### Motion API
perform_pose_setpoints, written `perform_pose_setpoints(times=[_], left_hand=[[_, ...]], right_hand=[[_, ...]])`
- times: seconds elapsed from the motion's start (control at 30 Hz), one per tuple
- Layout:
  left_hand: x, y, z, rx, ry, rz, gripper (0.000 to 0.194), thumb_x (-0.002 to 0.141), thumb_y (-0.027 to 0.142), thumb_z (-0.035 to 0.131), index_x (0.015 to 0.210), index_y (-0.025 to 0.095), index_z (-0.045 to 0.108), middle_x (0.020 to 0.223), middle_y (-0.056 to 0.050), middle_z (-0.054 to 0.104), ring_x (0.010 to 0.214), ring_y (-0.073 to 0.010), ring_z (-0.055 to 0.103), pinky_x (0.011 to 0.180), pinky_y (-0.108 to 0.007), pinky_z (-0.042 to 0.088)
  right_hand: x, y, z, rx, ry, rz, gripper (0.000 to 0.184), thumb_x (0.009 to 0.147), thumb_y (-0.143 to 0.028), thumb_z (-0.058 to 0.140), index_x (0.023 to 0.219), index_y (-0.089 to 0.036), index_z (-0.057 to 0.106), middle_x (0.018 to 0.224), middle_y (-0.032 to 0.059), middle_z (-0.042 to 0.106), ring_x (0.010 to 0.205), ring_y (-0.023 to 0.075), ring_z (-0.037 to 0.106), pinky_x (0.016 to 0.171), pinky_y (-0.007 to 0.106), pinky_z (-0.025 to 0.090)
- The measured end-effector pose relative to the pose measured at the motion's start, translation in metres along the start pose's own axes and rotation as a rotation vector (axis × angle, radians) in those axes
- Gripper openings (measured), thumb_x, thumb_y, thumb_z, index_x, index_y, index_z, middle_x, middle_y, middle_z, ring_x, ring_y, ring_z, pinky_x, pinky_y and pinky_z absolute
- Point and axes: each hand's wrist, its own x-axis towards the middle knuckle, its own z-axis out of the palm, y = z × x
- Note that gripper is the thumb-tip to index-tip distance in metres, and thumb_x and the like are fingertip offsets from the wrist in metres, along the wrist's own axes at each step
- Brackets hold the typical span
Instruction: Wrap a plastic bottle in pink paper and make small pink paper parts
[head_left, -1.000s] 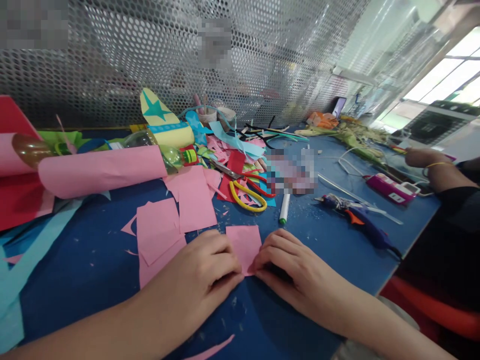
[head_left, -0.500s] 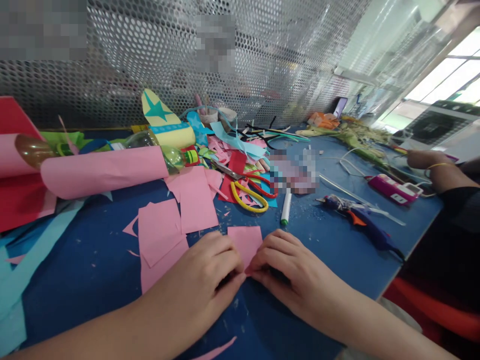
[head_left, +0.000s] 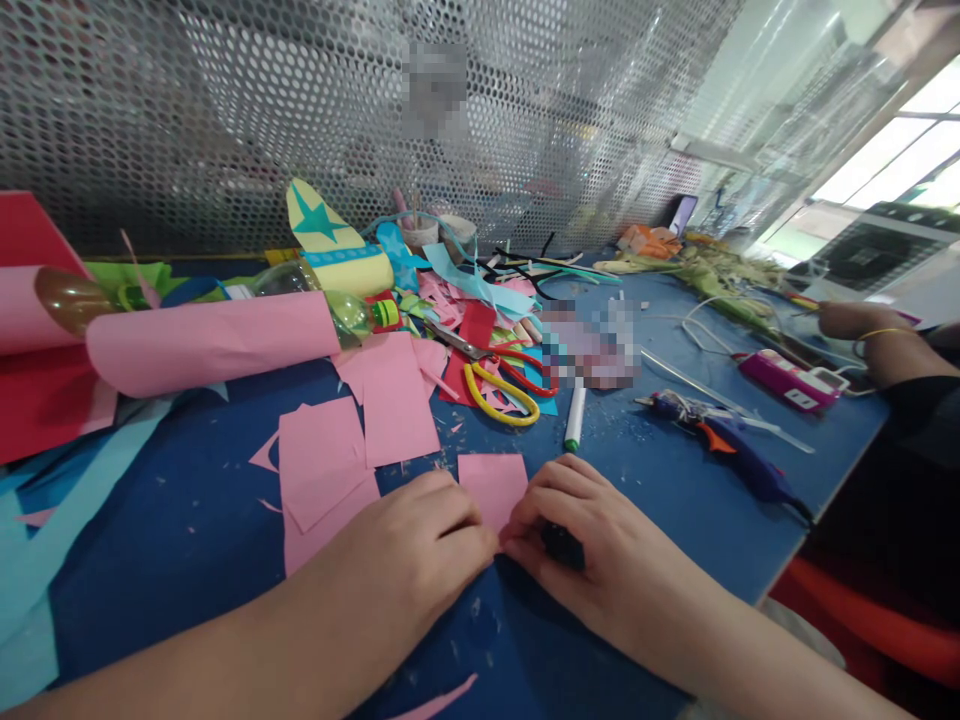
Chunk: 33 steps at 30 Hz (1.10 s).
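A small pink paper square lies on the blue table near its front edge. My left hand and my right hand meet at the square's near corner, fingers curled and pinching the paper from both sides. The near part of the square is hidden under my fingers. Larger pink paper pieces lie just to the left of my left hand.
Yellow scissors, red scissors and a green-tipped marker lie behind my hands. A blue glue gun sits to the right, a pink paper roll over a bottle to the left. Another person's arm rests at far right.
My two hands have drawn closer together over the near corner of the pink square, covering more of it. Everything else stays put.
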Motion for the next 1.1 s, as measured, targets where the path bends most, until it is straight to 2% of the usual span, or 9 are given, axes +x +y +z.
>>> perform_pose_setpoints(times=[0.17,0.27,0.4,0.67,0.87,0.97,1.1], left_hand=[[-0.001,0.004,-0.003,0.098,-0.002,0.05,0.025,0.093,0.004,0.042,0.091,0.015,0.065,0.084,-0.003,0.063,0.078,-0.0187,0.056,0.071,-0.03,0.05],[0.001,0.004,-0.002,0.091,-0.007,0.032,0.022,0.091,0.003,0.046,0.087,0.016,0.064,0.083,-0.002,0.062,0.078,-0.018,0.057,0.07,-0.028,0.05],[0.003,0.003,0.0,0.089,0.004,0.022,0.025,0.092,0.003,0.043,0.083,0.016,0.062,0.081,-0.002,0.063,0.076,-0.0179,0.057,0.069,-0.029,0.05],[0.003,0.002,0.002,-0.136,0.027,-0.119,0.013,0.089,0.005,0.055,0.084,0.015,0.061,0.086,-0.002,0.063,0.084,-0.0179,0.058,0.073,-0.029,0.049],[0.002,0.0,-0.002,-0.022,-0.008,-0.017,0.021,0.094,0.008,0.046,0.088,0.018,0.064,0.084,-0.003,0.061,0.08,-0.0184,0.055,0.065,-0.027,0.047],[0.002,-0.001,-0.004,0.033,-0.017,0.014,0.026,0.096,0.007,0.04,0.089,0.017,0.064,0.084,-0.003,0.061,0.079,-0.0176,0.055,0.067,-0.027,0.048],[0.001,-0.002,-0.004,0.076,-0.033,0.056,0.026,0.096,0.008,0.04,0.091,0.016,0.064,0.083,-0.004,0.061,0.079,-0.0188,0.055,0.07,-0.03,0.049]], right_hand=[[-0.001,0.003,-0.004,0.009,-0.01,-0.007,0.016,0.086,-0.007,0.062,0.083,-0.021,0.055,0.079,-0.0017,0.062,0.078,0.0157,0.055,0.074,0.03,0.044],[-0.003,0.005,-0.007,0.02,-0.04,-0.026,0.017,0.089,-0.006,0.059,0.086,-0.022,0.055,0.082,-0.0026,0.063,0.08,0.015,0.057,0.075,0.029,0.044],[-0.004,0.007,-0.008,-0.007,-0.058,-0.049,0.014,0.093,-0.01,0.053,0.088,-0.023,0.055,0.083,-0.0014,0.064,0.08,0.0158,0.057,0.075,0.03,0.045],[0.001,0.002,-0.01,-0.009,-0.069,0.01,0.018,0.088,-0.003,0.057,0.084,-0.021,0.053,0.08,-0.0017,0.063,0.077,0.0144,0.057,0.069,0.026,0.044],[0.005,0.001,-0.013,-0.055,-0.148,0.025,0.015,0.09,-0.006,0.055,0.084,-0.02,0.054,0.082,-0.0004,0.061,0.08,0.0156,0.057,0.078,0.031,0.045],[0.005,0.002,-0.015,-0.036,-0.135,0.019,0.015,0.089,-0.006,0.058,0.085,-0.021,0.057,0.085,-0.0008,0.062,0.085,0.0154,0.056,0.079,0.029,0.046],[0.0,0.004,-0.014,-0.039,-0.116,-0.056,0.014,0.091,-0.009,0.056,0.088,-0.021,0.06,0.086,-0.0005,0.065,0.082,0.0151,0.057,0.078,0.03,0.046]])
